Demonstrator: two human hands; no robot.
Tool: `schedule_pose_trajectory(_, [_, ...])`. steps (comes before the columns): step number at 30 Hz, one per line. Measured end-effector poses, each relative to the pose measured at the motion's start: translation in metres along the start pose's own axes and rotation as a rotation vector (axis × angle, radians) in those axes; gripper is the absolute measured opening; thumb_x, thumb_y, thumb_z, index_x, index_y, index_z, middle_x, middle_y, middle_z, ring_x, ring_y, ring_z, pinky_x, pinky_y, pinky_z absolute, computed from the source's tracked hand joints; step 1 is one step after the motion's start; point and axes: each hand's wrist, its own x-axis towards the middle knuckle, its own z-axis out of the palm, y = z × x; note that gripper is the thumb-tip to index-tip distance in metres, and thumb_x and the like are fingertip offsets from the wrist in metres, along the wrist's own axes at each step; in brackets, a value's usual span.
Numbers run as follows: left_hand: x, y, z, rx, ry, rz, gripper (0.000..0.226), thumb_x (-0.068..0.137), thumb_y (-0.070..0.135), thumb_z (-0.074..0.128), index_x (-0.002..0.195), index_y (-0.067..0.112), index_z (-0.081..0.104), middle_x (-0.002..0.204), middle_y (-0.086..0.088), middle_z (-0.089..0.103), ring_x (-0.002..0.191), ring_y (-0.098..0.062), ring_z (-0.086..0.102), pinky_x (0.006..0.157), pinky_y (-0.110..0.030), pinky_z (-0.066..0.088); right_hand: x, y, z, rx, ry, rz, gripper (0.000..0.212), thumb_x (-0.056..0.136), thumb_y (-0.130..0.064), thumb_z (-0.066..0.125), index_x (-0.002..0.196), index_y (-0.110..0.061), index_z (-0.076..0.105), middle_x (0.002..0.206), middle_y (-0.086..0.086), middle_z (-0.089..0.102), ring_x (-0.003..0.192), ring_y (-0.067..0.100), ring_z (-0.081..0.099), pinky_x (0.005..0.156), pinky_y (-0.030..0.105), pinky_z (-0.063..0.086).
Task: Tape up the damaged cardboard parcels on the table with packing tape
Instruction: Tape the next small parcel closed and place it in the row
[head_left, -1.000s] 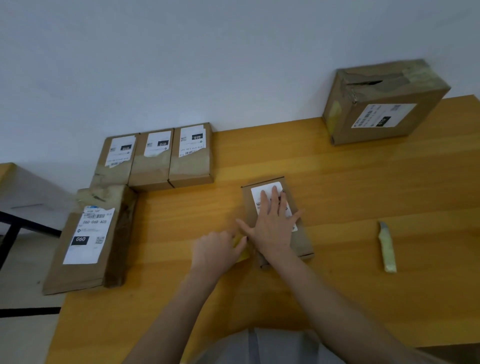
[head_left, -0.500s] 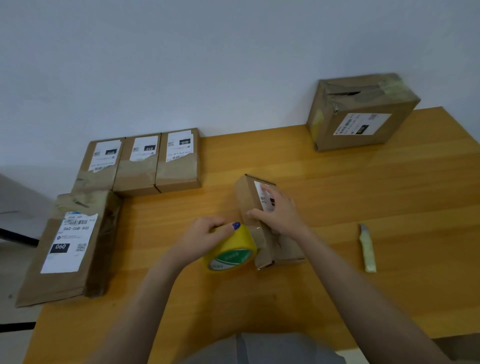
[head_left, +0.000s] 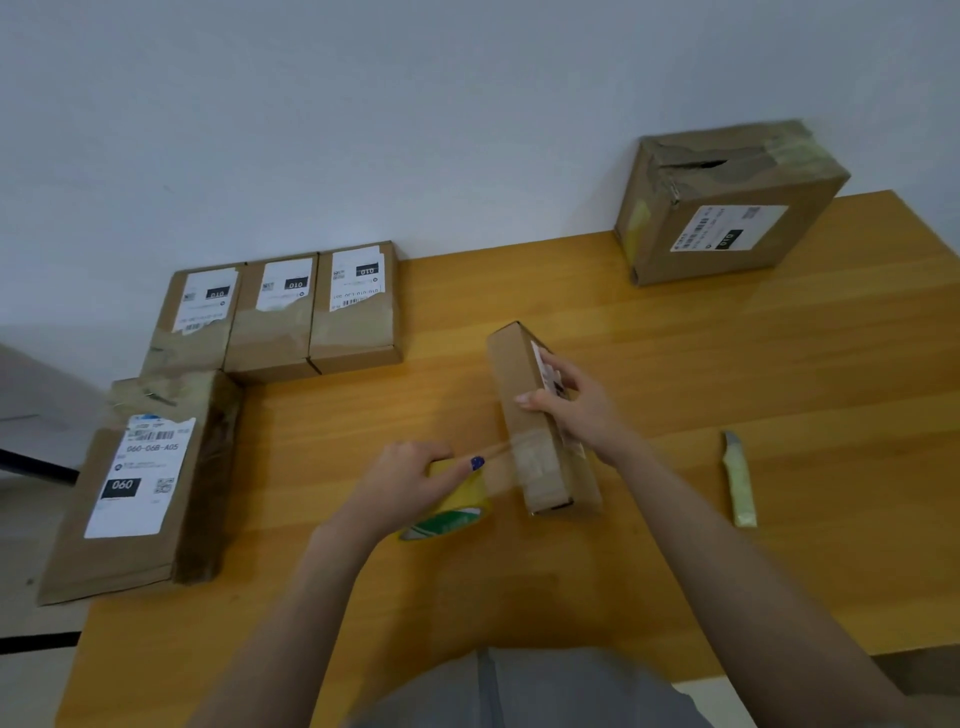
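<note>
One tilted parcel (head_left: 513, 387) in right hand (head_left: 577, 411)

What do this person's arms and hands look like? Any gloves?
No gloves: the left hand and right hand are bare, as are both forearms, with no sleeves in view. The left thumbnail is painted dark blue. No watch, ring or bracelet shows. A grey garment appears at the bottom edge.

Soft, even light, faint shadows; wide-angle bending at edges, slight motion blur.
</note>
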Motion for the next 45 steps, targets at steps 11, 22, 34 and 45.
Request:
schedule_pose_trajectory(11, [0.023,0.003,0.011,0.134,-0.05,-0.056,0.05,0.094,0.056,0.039,0.103,0.013,0.064,0.062,0.003,0.051,0.054,-0.013,0.048,0.05,-0.029,0.033,0.0,0.005,-0.013,0.124,-0.081,0.031,0.081,0.053,-0.059,0.078,0.127,-0.057,0.046,0.141,-0.003,0.045,0.127,0.021,0.046,0.098,0.052,0.048])
schedule_pose_trajectory(22, [0.04,0.031,0.022,0.265,-0.134,-0.064,0.043,0.094,0.057,0.041,0.112,0.021,0.056,0.067,0.001,0.057,0.054,-0.013,0.049,0.045,-0.026,0.036,-0.004,0.004,-0.009,-0.041,-0.119,0.006,0.078,0.074,-0.067,0.052,0.146,-0.044,0.033,0.134,-0.012,0.051,0.113,0.012,0.056,0.088,0.036,0.052])
schedule_pose_trajectory(34, [0.048,0.063,0.042,0.291,-0.014,-0.008,0.043,0.098,0.049,0.036,0.134,0.027,0.039,0.065,0.005,0.047,0.056,-0.019,0.055,0.044,-0.027,0.04,-0.035,-0.015,0.011,-0.883,0.481,-0.102,0.06,0.101,-0.052,0.023,0.128,-0.004,0.049,0.087,0.011,0.066,0.067,0.027,0.063,0.049,0.029,0.037])
schedule_pose_trajectory(45, [0.042,0.057,0.043,0.288,-0.013,-0.043,0.045,0.096,0.056,0.031,0.132,0.031,0.041,0.061,0.005,0.042,0.06,-0.022,0.056,0.043,-0.027,0.037,-0.034,-0.014,-0.022,0.219,0.4,0.11,0.056,0.099,-0.054,0.03,0.112,-0.011,0.062,0.099,0.006,0.069,0.086,0.016,0.066,0.069,0.034,0.054])
